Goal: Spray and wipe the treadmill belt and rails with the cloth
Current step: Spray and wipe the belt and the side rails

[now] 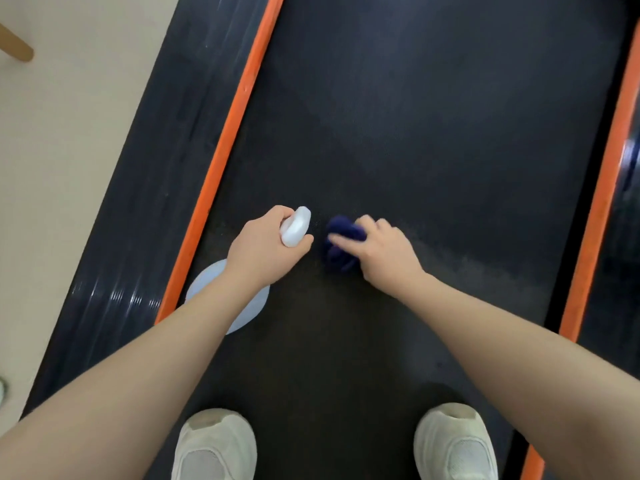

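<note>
treadmill's black textured belt [433, 133]: right hand [384, 258] presses bunched navy cloth [341, 247]; left hand [266, 251] grips white spray bottle [294, 226]. risk: wet belt underfoot, slipping.

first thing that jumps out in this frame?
Two bare arms reach down over the dark treadmill belt. The left hand grips a white spray bottle; beside it the right hand holds a bunched navy cloth. Orange strips line both belt edges, and pale sneakers stand at the bottom.
</note>
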### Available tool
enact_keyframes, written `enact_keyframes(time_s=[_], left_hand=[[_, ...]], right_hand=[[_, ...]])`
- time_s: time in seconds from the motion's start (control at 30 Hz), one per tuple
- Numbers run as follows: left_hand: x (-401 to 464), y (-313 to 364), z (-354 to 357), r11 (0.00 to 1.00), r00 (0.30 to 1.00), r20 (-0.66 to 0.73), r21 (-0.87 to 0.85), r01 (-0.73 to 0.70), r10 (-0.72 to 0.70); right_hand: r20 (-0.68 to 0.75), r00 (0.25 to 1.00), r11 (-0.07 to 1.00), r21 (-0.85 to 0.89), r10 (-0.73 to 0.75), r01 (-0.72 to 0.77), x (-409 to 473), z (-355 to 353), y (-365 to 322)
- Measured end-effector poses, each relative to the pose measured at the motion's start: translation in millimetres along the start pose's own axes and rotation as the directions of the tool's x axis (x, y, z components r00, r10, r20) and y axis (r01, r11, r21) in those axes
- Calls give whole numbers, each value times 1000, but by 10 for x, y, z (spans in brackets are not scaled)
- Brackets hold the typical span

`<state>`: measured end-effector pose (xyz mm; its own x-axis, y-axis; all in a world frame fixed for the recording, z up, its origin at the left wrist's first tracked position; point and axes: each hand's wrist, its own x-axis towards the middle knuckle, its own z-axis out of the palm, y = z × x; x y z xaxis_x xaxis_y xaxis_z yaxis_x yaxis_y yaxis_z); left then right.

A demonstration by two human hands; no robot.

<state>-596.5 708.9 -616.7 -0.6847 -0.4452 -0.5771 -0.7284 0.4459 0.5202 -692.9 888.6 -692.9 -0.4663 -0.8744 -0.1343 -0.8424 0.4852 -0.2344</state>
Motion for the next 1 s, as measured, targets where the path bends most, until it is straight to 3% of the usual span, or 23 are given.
enact_keyframes(time_s=[0.07,0.13,0.2,0.3,0.37,0.43,0.5,0.53,0.57,0.67,0.73,0.8,0.87,0.93,1.0], left_hand=[[-64,-20,39,999,999,-5,26,-38,38],[-112,-4,68,997,998,-6,47,-59,59],[-144,30,76,997,999,-2,57,-47,47],[-144,73,63,999,1000,-2,47,-16,16],[-136,75,29,1000,1000,2,22,2,-2],[-151,53,-11,1000,1000,-22,-15,7,-8],[-170,26,-49,998,998,-59,-58,9,-12],[-181,12,-64,996,997,-78,-83,19,-26],[-192,1,-79,994,994,-96,-108,35,-45],[-226,1,-107,984,985,-152,-169,55,-81],[-255,-18,-112,978,978,-189,-201,47,-86],[-279,-56,-105,976,971,-224,-214,33,-82],[-297,-72,-74,976,965,-249,-216,27,-82],[-294,-73,-59,975,958,-273,-221,30,-91],[-257,-81,-50,970,953,-280,-241,45,-114]], right_hand=[[-74,959,961,31,275,-273,259,-86,157],[-87,912,915,-1,401,-403,338,-83,168],[-144,937,942,-62,319,-331,187,-23,44],[-66,995,990,-119,-80,72,-275,86,61],[-25,991,985,-119,-129,125,-315,27,282],[-96,984,983,-92,150,-158,-126,-118,406],[-67,893,890,-70,446,-450,86,-169,335],[-52,866,863,-72,497,-500,144,-156,232],[-71,876,873,-72,478,-482,185,-125,87],[-160,978,987,-71,133,-145,146,56,-342],[-118,993,992,-126,-18,3,129,129,-472],[-65,996,991,-122,-61,53,268,40,-503],[-16,999,991,-132,-29,27,495,-8,-501],[-55,998,989,-137,41,-49,679,-41,-521],[-9,1000,994,-105,7,-8,620,-51,-472]])
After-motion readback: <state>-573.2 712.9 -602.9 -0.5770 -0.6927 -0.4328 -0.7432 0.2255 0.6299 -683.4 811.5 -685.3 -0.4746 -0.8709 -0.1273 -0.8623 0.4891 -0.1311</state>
